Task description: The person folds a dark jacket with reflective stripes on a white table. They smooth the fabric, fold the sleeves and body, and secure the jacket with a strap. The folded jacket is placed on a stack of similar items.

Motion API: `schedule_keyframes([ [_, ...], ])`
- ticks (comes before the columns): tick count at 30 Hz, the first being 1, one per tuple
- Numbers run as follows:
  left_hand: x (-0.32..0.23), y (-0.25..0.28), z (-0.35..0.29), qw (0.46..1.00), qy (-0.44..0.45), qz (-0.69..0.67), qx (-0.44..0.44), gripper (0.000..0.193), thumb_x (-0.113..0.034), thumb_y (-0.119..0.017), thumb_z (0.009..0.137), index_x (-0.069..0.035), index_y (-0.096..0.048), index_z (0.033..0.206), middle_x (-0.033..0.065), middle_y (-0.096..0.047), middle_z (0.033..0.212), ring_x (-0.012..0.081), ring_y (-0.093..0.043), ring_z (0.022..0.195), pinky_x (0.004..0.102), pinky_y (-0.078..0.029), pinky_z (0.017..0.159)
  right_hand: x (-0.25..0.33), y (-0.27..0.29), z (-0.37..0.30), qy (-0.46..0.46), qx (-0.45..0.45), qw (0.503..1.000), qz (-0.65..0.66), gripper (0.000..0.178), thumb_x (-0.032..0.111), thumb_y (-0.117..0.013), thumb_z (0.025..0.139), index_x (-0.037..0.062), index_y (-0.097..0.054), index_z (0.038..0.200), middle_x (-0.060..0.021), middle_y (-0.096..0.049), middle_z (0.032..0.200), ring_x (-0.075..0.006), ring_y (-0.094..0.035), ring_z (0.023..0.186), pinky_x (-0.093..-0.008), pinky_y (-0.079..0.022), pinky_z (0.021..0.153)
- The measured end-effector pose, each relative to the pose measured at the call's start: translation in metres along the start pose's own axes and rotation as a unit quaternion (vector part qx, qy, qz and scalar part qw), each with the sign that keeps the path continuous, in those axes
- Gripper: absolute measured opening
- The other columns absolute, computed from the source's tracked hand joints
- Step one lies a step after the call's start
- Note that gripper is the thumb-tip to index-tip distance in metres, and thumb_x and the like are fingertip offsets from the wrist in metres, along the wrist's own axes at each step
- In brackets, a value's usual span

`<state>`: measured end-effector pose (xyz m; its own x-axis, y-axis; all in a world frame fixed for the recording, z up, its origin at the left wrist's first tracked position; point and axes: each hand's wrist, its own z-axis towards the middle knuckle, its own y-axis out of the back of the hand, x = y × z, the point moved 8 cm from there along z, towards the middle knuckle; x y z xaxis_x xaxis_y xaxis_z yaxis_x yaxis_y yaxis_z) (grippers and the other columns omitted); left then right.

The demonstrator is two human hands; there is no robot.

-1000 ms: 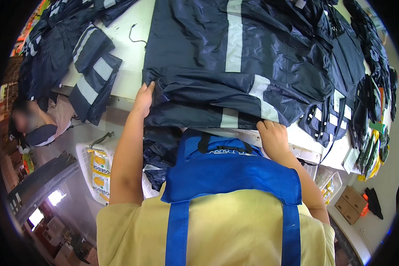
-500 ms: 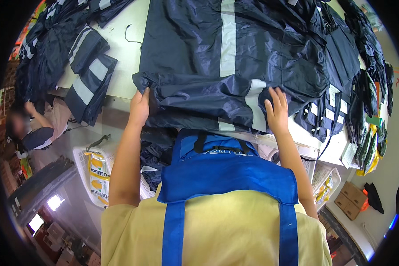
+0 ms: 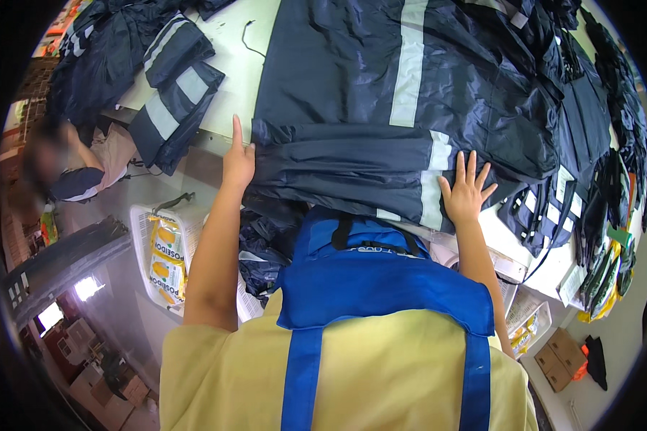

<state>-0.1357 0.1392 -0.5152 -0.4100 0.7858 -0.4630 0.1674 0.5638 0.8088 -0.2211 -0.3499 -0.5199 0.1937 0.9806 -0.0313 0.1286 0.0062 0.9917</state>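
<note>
The navy garment [image 3: 359,86] bears silver-grey stripes [image 3: 408,65]

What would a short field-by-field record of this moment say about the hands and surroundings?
Garment: dark, with pale stripes, spread over a white table
Left hand: at the garment's left edge, forefinger extended
Right hand: flat and splayed on the garment's near part
Worn: blue apron, yellow top
Lower left: white basket holding yellow-and-white packages
</note>
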Motion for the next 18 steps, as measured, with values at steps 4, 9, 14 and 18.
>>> schedule_keyframes([
  [4,0.001,0.031,-0.007,0.995,-0.008,-0.045,-0.087,0.077,-0.009,-0.057,0.086,-0.020,-0.015,0.150,0.0192,-0.063,0.090,0.0360,-0.061,0.087,0.0416,-0.046,0.082,-0.008,-0.001,-0.005,-0.023,0.018,0.999,0.016,0.074,0.050,-0.056,0.085,0.0174,-0.029,0.146,-0.0107,-0.015,0.155,-0.0436,-0.011,0.141,-0.0709,-0.007,0.104],
  [9,-0.090,0.027,-0.100,0.834,-0.528,0.133,-0.086,0.062,-0.020,-0.074,0.071,-0.019,-0.050,0.129,0.0079,-0.052,0.126,0.0277,-0.046,0.122,0.0471,-0.032,0.104,-0.011,0.051,-0.054,0.221,-0.094,0.935,0.260,0.058,0.015,-0.063,0.072,0.0006,-0.047,0.126,-0.0206,-0.047,0.132,-0.0411,-0.038,0.130,-0.0525,-0.022,0.110],
  [14,-0.053,-0.031,-0.084,0.836,-0.459,0.288,0.085,0.065,-0.018,-0.075,0.066,-0.021,-0.053,0.128,0.0053,-0.041,0.142,0.0285,-0.034,0.134,0.0501,-0.026,0.111,-0.022,0.030,-0.078,0.238,0.002,0.956,0.170,0.047,0.002,-0.056,0.068,0.0097,-0.059,0.114,-0.0117,-0.055,0.122,-0.0335,-0.046,0.123,-0.0490,-0.032,0.106],
  [18,-0.041,-0.020,-0.069,0.847,-0.471,0.242,0.043,0.054,-0.003,-0.065,0.069,-0.020,-0.061,0.120,0.0074,-0.050,0.132,0.0267,-0.049,0.122,0.0399,-0.042,0.100,-0.029,0.026,-0.071,0.215,-0.023,0.960,0.180,0.041,-0.001,-0.053,0.068,0.0120,-0.064,0.106,-0.0086,-0.058,0.116,-0.0305,-0.051,0.115,-0.0490,-0.036,0.101],
])
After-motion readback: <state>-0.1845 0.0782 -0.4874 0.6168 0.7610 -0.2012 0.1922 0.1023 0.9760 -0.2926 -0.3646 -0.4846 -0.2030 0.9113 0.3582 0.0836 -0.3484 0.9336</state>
